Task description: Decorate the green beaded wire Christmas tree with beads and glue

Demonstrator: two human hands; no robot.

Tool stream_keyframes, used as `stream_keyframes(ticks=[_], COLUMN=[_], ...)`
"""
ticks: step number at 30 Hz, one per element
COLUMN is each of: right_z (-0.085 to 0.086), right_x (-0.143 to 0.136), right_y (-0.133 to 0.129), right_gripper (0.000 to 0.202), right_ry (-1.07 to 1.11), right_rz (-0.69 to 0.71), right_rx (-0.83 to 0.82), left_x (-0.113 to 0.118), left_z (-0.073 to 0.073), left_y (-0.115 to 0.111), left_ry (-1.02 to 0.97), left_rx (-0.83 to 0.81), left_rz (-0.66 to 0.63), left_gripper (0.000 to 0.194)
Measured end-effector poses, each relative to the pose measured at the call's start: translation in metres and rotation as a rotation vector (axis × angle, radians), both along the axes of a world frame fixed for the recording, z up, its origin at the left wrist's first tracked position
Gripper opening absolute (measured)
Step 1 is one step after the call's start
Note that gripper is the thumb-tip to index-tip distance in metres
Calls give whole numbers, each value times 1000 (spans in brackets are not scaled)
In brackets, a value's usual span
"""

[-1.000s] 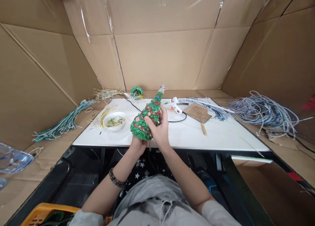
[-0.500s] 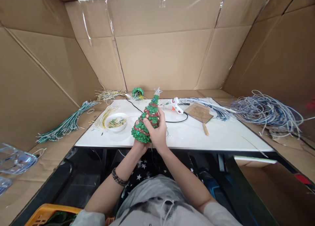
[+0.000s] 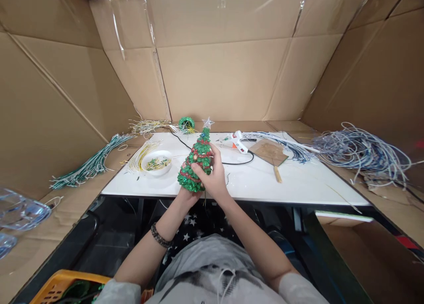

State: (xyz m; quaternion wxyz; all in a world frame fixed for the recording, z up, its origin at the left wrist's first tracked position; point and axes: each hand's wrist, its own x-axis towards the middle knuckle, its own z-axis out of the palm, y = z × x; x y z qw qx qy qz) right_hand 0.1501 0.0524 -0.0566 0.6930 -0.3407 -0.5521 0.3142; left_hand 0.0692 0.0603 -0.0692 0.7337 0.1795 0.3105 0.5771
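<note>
A small green Christmas tree point(image 3: 198, 158) with red garland bands, tiny gold balls and a clear star on top is held over the front part of the white table. My left hand point(image 3: 190, 196) supports it from below, its fingers mostly hidden under the base. Around the tree's right side wraps my right hand point(image 3: 214, 174), its thumb lying across the front. The tree tilts slightly to the right at its tip. Left of it stands a white bowl point(image 3: 155, 173) with short yellow and green wire pieces inside.
A white glue gun point(image 3: 239, 143) with a black cord lies behind the tree, near a brown board point(image 3: 267, 152) with a wooden-handled tool point(image 3: 277, 174). Wire bundles point(image 3: 361, 152) lie right, green ones point(image 3: 91, 163) left. An orange basket point(image 3: 62, 279) stands low left; cardboard walls point(image 3: 218, 79) enclose the table.
The tree has turned a little in my hands and its star tip has shifted slightly left, standing more upright. Both hands keep their hold.
</note>
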Motion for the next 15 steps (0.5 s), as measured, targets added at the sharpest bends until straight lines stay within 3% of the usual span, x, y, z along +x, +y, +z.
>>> stream_keyframes(ticks=[4, 5, 7, 10, 13, 15], right_z=[-1, -1, 0, 2, 5, 7], right_x=[27, 40, 73, 128, 168, 179], right_y=[6, 9, 15, 27, 43, 57], right_gripper=[60, 57, 48, 45, 46, 52], right_ry=[-160, -200, -322, -675, -1051, -1143], right_rz=[16, -28, -252, -541, -536, -479], right_rx=[65, 71, 47, -189, -481, -574], left_x=[-2, -3, -5, -6, -6, -6], left_z=[-1, -1, -3, -4, -5, -5], left_y=[3, 3, 4, 2, 1, 0], left_ry=[-48, -58, -69, -87, -93, -90], left_rx=[9, 14, 13, 14, 9, 3], left_rz=[-9, -11, -13, 1, 1, -1], left_gripper=[17, 15, 11, 9, 11, 11])
